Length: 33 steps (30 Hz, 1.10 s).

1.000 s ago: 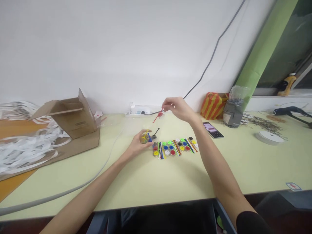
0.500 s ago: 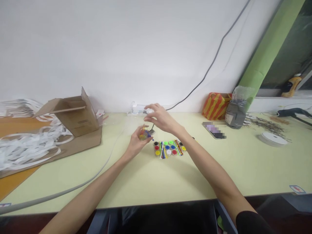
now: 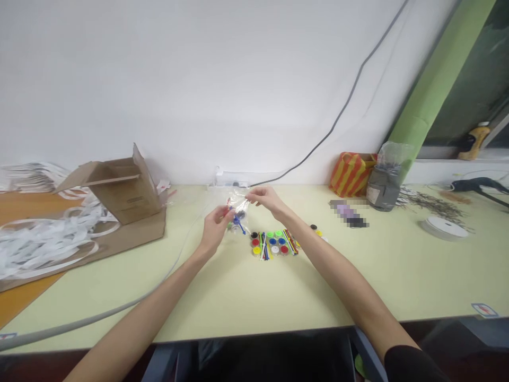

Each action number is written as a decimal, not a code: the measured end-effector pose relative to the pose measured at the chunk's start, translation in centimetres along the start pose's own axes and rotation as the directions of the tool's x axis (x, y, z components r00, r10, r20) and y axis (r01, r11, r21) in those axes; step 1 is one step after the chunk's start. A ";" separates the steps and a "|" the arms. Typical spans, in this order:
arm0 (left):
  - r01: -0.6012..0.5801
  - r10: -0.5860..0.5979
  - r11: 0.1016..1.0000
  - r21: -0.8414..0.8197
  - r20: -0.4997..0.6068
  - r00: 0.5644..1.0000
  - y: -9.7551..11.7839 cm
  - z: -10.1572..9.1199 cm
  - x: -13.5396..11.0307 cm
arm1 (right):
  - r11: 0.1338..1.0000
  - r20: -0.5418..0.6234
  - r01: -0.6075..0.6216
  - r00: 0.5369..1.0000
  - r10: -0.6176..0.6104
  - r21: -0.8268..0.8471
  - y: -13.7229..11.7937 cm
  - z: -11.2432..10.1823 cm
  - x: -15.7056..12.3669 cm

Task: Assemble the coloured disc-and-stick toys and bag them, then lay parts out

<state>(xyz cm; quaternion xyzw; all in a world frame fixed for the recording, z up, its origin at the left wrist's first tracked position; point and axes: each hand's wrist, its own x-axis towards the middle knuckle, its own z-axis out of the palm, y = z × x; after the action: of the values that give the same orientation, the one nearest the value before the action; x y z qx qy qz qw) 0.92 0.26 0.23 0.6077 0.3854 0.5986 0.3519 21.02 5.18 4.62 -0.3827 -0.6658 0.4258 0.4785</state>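
Plastic bag (image 3: 239,201), clear: now pinching it with right fingers (image 3: 255,196) (spread half a second ago), holding its left side with left fingers (image 3: 221,213), above the bench (image 3: 246,297), left of coloured discs (image 3: 256,251).

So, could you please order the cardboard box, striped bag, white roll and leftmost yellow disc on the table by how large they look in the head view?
1. Cardboard box
2. Striped bag
3. White roll
4. Leftmost yellow disc, by far the smallest
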 end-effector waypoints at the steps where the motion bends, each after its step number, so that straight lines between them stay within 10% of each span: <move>1: 0.010 -0.011 1.000 -0.006 -0.015 1.000 0.0 -0.1 0.1 | 1.000 0.011 -0.012 1.000 0.011 0.026 0.1 -0.1 -0.1; 16: 0.082 -0.081 0.997 0.008 -0.046 0.996 0.3 -1.5 0.9 | 0.999 0.136 -0.030 0.990 0.025 0.034 1.9 2.3 -0.4; 33: -0.063 0.068 0.995 -0.073 0.068 0.995 1.2 -3.4 1.7 | 0.965 -0.067 0.192 0.981 -0.183 0.177 0.8 2.8 -0.6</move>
<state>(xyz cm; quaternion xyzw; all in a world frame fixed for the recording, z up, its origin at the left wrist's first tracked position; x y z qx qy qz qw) -2.43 1.12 2.26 0.6279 0.3310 0.6014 0.3668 18.58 4.34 3.17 -0.2829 -0.6453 0.4279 0.5661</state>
